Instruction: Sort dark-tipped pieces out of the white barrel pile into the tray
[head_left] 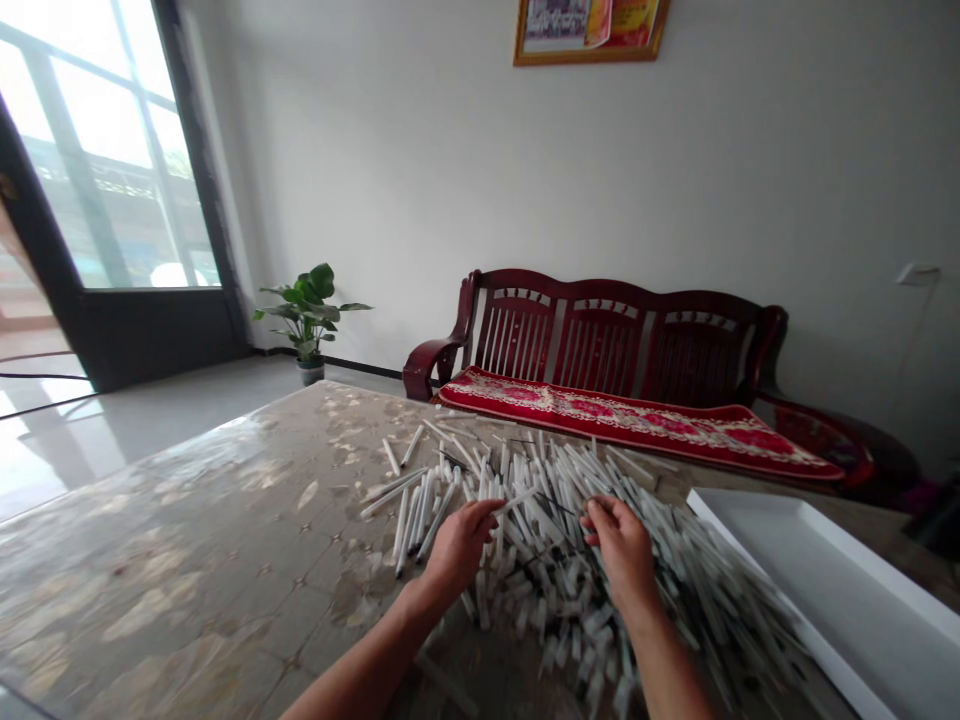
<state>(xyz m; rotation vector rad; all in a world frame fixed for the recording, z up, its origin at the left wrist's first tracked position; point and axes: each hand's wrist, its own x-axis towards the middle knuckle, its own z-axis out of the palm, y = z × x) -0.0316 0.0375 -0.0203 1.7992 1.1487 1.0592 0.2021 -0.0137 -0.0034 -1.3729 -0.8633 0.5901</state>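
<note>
Sorting through a heap of white pens on the table.
Fingers of the left hand pinch one pen; those of the right hand curl into the heap, grip unclear. Freeing one likely needs a clean pinch; a white tray lies just beside.

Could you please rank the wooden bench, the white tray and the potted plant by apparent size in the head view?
1. Dark red wooden bench
2. White rectangular tray: nearer the camera and cut off by the frame, so this rank is unsure
3. Green potted plant: clearly smallest
</note>
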